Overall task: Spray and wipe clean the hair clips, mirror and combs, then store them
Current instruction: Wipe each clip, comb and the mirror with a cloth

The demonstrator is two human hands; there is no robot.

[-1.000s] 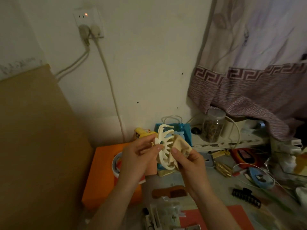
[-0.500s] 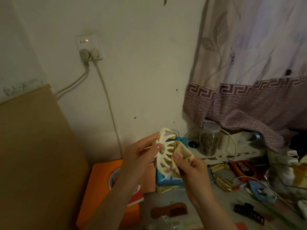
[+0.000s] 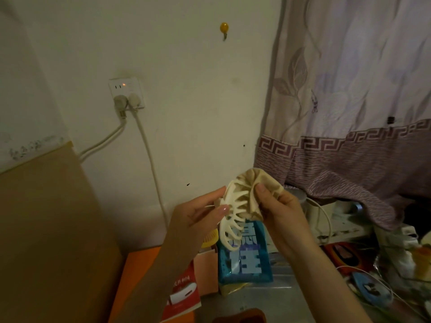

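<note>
Centre of frame, slightly low: left hand pinches a cream claw hair clip by its left edge, thumb on the front, teeth pointing right and down. Right hand grips a bunched beige cloth, thumb pressing it against the clip's upper part. Both held up in the air in front of the wall. Below the clip a blue packet stands on the table; red-and-white booklet lower centre, over an orange box. Wall socket with two plugs upper left. Yellow hook top centre. Patterned curtain right. Blue item among cables lower right, blurred.
</note>
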